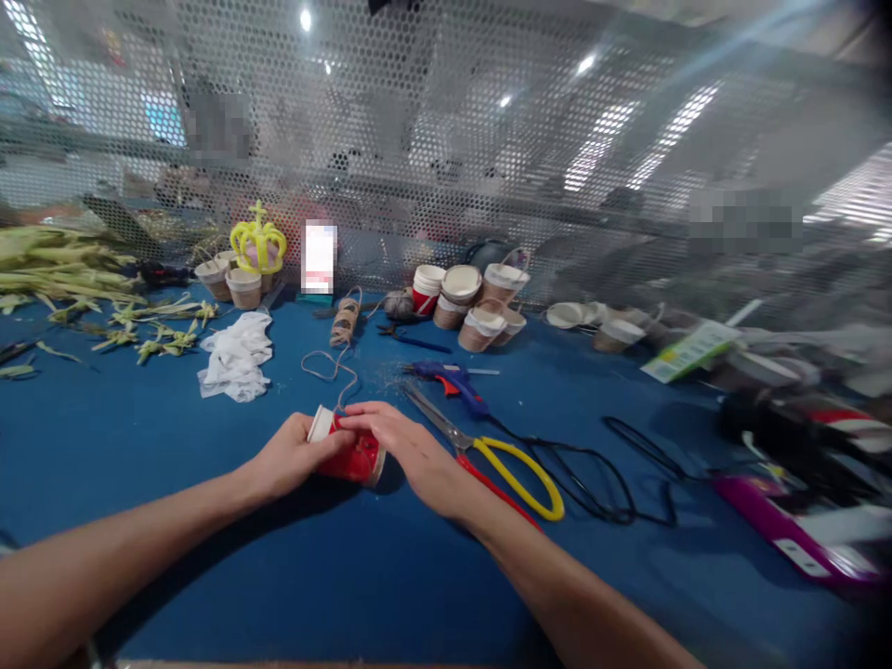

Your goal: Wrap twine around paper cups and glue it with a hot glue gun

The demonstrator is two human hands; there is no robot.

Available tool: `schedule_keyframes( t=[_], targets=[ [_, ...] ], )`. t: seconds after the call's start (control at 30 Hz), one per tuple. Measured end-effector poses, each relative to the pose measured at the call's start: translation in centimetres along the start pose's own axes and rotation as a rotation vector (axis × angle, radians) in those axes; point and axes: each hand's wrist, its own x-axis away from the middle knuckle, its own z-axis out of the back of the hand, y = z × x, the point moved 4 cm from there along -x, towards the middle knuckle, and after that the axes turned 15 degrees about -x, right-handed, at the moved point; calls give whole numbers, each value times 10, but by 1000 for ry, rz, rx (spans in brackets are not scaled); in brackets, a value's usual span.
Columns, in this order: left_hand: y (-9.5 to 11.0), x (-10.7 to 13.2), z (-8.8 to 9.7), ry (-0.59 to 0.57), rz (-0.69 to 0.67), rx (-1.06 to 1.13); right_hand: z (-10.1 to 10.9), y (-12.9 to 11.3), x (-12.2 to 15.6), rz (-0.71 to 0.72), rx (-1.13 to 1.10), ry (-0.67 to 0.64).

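Observation:
My left hand is wrapped round a red paper cup with a white rim, tilted on its side just above the blue table. My right hand lies over the cup's upper side, fingers together and pressing a thin strand of twine against it near the rim. Its thumb is hidden. From there the strand runs loosely back to a small wound bundle of twine. Large scissors with yellow and red handles lie beside my right wrist, blades partly apart. Behind them rests a blue glue gun.
Rope-wrapped paper cups and stacked red cups stand at the back. Crumpled white cloth and green husk strips lie left. A black cable loops right, near a purple power strip. Perforated metal mesh closes the back.

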Motion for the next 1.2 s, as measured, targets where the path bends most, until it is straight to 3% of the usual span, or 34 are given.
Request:
schedule_keyframes(
  t=[0.17,0.3,0.4,0.53,0.67,0.83,0.9,0.97,1.07,1.2],
  targets=[
    [-3,-3,2,34,44,23,32,-7,-2,-71,138,270],
    [-2,-5,9,85,52,-31,84,-12,0,-245,556,513],
    [-5,-9,14,118,97,-42,117,5,1,-374,663,541],
    [-8,-14,18,141,113,-3,136,45,2,-520,694,480],
    [-11,-16,17,130,118,18,140,63,4,-561,663,505],
    [-13,-16,19,140,146,59,134,40,11,-497,432,532],
    [-12,-17,19,147,161,103,120,24,12,-421,70,455],
    [-11,-17,19,150,190,134,103,10,14,-484,-79,345],
    [-9,-18,19,146,249,138,79,-6,18,-472,-80,241],
    [-6,-22,22,145,280,117,57,-6,23,-460,-69,258]
  ],
)
